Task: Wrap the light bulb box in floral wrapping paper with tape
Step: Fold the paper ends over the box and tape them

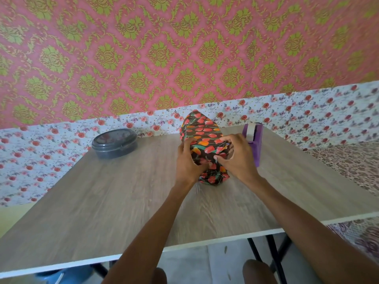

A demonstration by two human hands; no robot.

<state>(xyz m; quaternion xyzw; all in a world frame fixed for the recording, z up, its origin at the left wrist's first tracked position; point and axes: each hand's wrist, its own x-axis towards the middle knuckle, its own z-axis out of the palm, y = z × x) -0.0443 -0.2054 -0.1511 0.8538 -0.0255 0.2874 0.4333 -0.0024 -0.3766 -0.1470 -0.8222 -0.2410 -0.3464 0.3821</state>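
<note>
Floral paper (202,132) hides the box completely.

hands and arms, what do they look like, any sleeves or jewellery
The left hand and right hand are bare: no gloves, rings, watch or bracelet show. Both forearms are bare too, with no sleeve in view down to the frame's edge.

Both bare arms reach forward, forearms converging. Left hand (187,160) cups the left side of the parcel (202,132), fingers curled behind it. Right hand (235,158) pinches its near fold, thumb below, fingers curled above.
</note>
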